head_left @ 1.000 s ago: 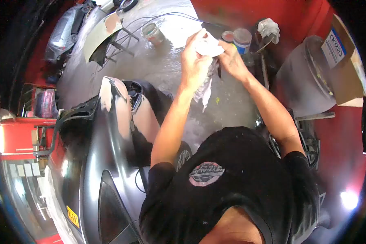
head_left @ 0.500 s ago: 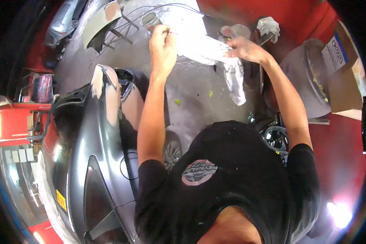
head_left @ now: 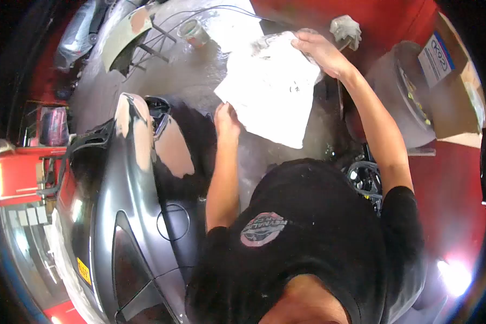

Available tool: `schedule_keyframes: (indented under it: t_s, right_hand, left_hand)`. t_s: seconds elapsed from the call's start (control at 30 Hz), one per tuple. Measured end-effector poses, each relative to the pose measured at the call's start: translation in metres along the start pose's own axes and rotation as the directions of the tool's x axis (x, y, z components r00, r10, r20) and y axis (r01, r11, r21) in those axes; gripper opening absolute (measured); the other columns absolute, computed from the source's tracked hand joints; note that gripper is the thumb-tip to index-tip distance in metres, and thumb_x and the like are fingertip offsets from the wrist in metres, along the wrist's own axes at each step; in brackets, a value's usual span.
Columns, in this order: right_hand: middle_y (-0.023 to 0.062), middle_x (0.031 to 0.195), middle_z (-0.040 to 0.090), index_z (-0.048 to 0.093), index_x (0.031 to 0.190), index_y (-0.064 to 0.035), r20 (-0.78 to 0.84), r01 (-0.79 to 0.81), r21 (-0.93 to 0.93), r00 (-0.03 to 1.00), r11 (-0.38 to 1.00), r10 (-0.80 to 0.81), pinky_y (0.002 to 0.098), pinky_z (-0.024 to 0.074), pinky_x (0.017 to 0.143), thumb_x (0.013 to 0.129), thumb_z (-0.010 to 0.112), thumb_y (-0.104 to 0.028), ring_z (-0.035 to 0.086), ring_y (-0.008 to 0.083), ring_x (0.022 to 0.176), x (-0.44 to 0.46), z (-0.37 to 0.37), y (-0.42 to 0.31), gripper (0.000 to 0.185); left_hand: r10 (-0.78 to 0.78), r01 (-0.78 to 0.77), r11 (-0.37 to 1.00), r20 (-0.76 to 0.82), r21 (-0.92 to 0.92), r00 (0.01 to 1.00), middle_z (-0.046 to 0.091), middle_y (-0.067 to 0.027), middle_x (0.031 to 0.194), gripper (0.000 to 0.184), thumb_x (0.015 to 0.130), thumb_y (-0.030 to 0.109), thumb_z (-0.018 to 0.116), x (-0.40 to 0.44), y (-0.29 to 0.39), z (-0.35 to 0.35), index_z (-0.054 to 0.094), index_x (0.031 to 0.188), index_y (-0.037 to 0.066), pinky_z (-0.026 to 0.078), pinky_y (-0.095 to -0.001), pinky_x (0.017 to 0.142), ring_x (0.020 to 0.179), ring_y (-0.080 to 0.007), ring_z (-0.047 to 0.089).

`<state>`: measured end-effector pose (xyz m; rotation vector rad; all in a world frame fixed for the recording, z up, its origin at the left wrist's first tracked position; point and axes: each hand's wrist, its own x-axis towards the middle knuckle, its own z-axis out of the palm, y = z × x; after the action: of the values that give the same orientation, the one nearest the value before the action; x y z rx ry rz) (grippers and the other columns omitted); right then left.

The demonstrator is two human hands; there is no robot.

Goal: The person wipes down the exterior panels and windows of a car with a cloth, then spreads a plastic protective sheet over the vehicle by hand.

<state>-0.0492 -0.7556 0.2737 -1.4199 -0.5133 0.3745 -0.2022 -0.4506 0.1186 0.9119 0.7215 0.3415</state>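
A white cloth (head_left: 278, 89) with a few small dark marks is spread out between my two hands. My left hand (head_left: 227, 120) pinches its lower left corner, and its fingers are closed. At the upper right edge, my right hand (head_left: 321, 53) grips the cloth with bent fingers. A clear tub (head_left: 193, 33) with reddish contents stands beyond my left hand, apart from it. To the left is a dark grey car (head_left: 137, 178) with pinkish filler patches (head_left: 173, 148) on its body.
A light-coloured car panel (head_left: 125, 40) rests on a stand at the upper left. On the right are a large drum (head_left: 402, 92) and a cardboard box (head_left: 456, 92). A crumpled white wrap (head_left: 345, 29) sits near the red wall. A bright lamp (head_left: 454, 278) shines at the lower right.
The cloth has gone from bunched and hanging to spread out. My left hand has come down and closer, away from the tub. My right hand has moved slightly up.
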Motion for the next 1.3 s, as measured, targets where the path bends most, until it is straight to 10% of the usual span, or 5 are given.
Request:
schedule_keyframes:
  t_s: [0.37, 0.6, 1.13, 1.23, 1.3]
  right_hand:
    - [0.0181, 0.128, 0.056, 0.065, 0.128, -0.0087, 0.57, 0.575, -0.818, 0.816, 0.031, -0.097, 0.0409, 0.0586, 0.079, 0.08, 0.067, -0.014, 0.066, 0.034, 0.108, -0.103, 0.149, 0.014, 0.048]
    - [0.0164, 0.122, 0.064, 0.064, 0.123, -0.0006, 0.336, 0.396, -0.512, 0.909, 0.762, -0.248, 0.043, 0.0563, 0.095, 0.076, 0.063, 0.005, 0.064, 0.0357, 0.115, -0.152, 0.094, 0.043, 0.048]
    - [0.0018, 0.074, 0.066, 0.068, 0.097, -0.0023, 0.225, 0.036, -0.029, 0.974, 0.999, -0.029, 0.0223, 0.0481, 0.054, 0.1, 0.052, -0.009, 0.06, 0.0081, 0.06, -0.022, 0.0, -0.014, 0.018]
    - [0.0203, 0.151, 0.051, 0.047, 0.153, -0.0201, 0.138, -0.027, 0.478, 0.989, 0.878, -0.044, 0.0498, 0.0313, 0.12, 0.09, 0.075, -0.046, 0.046, 0.0381, 0.14, 0.01, -0.007, -0.015, 0.073]
    - [0.0082, 0.106, 0.07, 0.067, 0.121, -0.0029, -0.153, 0.115, 0.472, 0.987, 0.874, -0.047, 0.0328, 0.0573, 0.082, 0.105, 0.057, -0.038, 0.067, 0.0159, 0.095, -0.007, 0.022, 0.008, 0.04]
  left_hand:
    - [-0.085, 0.28, 0.916, 0.542, -0.288, 0.836, 0.067, -0.0152, 0.118, 0.038, 0.101, 0.028, 0.06, -0.091, -0.028, 0.085, 0.059, 0.13, 0.003, 0.056, -0.0401, 0.092, 0.108, -0.0254, 0.066]
    - [-0.052, 0.522, 0.771, 0.782, -0.364, 0.621, 0.062, -0.0146, 0.131, 0.049, 0.1, 0.037, 0.06, -0.089, -0.004, 0.061, 0.056, 0.135, 0.003, 0.053, -0.0452, 0.099, 0.122, -0.0263, 0.059]
    - [-0.072, 0.073, 0.997, 0.65, 0.026, 0.756, 0.057, -0.0149, 0.143, 0.062, 0.105, 0.048, 0.048, -0.073, 0.011, 0.028, 0.046, 0.146, 0.002, 0.052, -0.0433, 0.104, 0.123, -0.0269, 0.061]
    - [-0.149, 0.277, 0.953, 0.6, -0.126, 0.786, 0.055, -0.0147, 0.146, 0.072, 0.105, 0.059, 0.038, -0.118, 0.034, 0.071, 0.043, 0.15, 0.002, 0.048, -0.0459, 0.108, 0.126, -0.0293, 0.059]
    - [-0.085, 0.322, 0.92, 0.69, -0.223, 0.719, 0.054, -0.0143, 0.147, 0.08, 0.103, 0.067, 0.033, -0.126, 0.04, 0.077, 0.042, 0.151, 0.003, 0.047, -0.0469, 0.11, 0.128, -0.0304, 0.058]
